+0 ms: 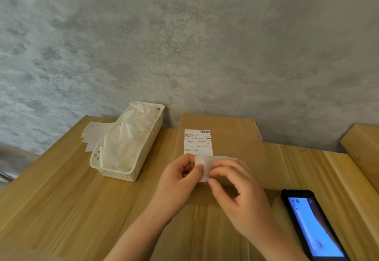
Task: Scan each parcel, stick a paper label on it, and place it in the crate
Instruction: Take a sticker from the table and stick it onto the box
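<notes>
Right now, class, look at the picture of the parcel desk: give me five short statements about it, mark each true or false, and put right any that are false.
1. Both hands hold a small paper label above the parcel. True: the left hand and right hand pinch it together.
2. The basket is right of the parcel. False: it is on the left.
3. The parcel already bears a printed barcode sheet. True.
4. The phone has a dark screen. False: its screen is lit blue.
5. The basket holds cardboard boxes. False: it holds crumpled white paper strips.
</notes>
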A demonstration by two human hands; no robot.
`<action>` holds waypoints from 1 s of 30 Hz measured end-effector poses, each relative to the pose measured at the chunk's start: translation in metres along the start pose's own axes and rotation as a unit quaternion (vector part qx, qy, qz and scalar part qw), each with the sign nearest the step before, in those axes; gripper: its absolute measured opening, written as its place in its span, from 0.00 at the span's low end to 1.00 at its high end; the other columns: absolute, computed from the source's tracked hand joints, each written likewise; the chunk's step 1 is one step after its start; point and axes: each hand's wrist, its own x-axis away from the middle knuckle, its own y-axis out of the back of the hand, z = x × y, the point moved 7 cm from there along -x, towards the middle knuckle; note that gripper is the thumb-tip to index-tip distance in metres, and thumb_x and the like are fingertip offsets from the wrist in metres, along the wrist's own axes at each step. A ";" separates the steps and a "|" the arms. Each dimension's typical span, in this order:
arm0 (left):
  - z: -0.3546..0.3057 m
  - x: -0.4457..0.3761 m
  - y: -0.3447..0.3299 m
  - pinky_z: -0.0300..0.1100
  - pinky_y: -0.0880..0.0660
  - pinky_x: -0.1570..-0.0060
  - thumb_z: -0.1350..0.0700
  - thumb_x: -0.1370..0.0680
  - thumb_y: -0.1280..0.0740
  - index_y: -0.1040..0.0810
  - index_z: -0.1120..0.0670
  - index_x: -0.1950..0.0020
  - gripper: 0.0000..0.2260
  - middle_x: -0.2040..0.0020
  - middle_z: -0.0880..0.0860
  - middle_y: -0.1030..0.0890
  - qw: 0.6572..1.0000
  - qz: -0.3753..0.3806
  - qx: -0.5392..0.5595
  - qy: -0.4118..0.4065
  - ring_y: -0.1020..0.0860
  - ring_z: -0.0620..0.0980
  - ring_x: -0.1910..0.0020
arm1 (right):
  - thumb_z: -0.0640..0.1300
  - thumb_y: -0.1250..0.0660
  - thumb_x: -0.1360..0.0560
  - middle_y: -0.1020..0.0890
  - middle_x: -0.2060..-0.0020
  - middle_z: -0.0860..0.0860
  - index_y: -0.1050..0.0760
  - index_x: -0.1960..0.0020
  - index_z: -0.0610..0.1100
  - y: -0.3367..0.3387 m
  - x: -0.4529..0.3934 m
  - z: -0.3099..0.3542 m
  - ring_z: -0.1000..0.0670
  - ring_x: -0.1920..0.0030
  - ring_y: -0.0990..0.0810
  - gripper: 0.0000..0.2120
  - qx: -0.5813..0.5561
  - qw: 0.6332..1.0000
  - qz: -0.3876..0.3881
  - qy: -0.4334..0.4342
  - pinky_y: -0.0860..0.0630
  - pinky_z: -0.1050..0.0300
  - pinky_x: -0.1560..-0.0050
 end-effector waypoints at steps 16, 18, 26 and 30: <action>-0.003 -0.009 -0.005 0.46 0.29 0.54 0.53 0.20 0.35 0.17 0.54 0.52 0.08 0.51 0.65 0.20 0.999 0.035 -0.008 0.010 0.25 0.51 0.58 | 0.43 0.32 0.23 0.21 0.67 0.57 0.23 0.60 0.49 0.045 0.006 -0.068 0.58 0.65 0.24 0.07 -0.048 0.970 -0.018 -0.239 0.30 0.69 0.65; -0.007 -0.012 -0.009 0.44 0.30 0.54 0.55 0.19 0.35 0.18 0.55 0.52 0.08 0.53 0.65 0.20 0.999 0.043 -0.011 0.011 0.25 0.49 0.59 | 0.45 0.31 0.23 0.19 0.62 0.59 0.22 0.55 0.51 0.047 0.005 -0.072 0.59 0.61 0.22 0.03 -0.068 0.965 -0.017 -0.254 0.28 0.71 0.61; -0.012 -0.017 -0.031 0.42 0.28 0.55 0.56 0.18 0.35 0.18 0.45 0.60 0.13 0.63 0.47 0.21 0.997 0.075 -0.003 0.035 0.25 0.44 0.62 | 0.46 0.33 0.22 0.19 0.65 0.52 0.22 0.60 0.46 0.053 0.004 -0.074 0.53 0.62 0.21 0.09 -0.057 0.966 0.020 -0.251 0.26 0.59 0.63; -0.011 -0.028 -0.030 0.35 0.32 0.60 0.52 0.20 0.33 0.22 0.48 0.62 0.10 0.65 0.44 0.24 0.989 0.033 -0.142 -0.021 0.28 0.40 0.65 | 0.45 0.35 0.21 0.21 0.68 0.50 0.24 0.61 0.44 0.065 0.005 -0.079 0.50 0.64 0.23 0.11 -0.062 0.962 0.020 -0.266 0.29 0.54 0.63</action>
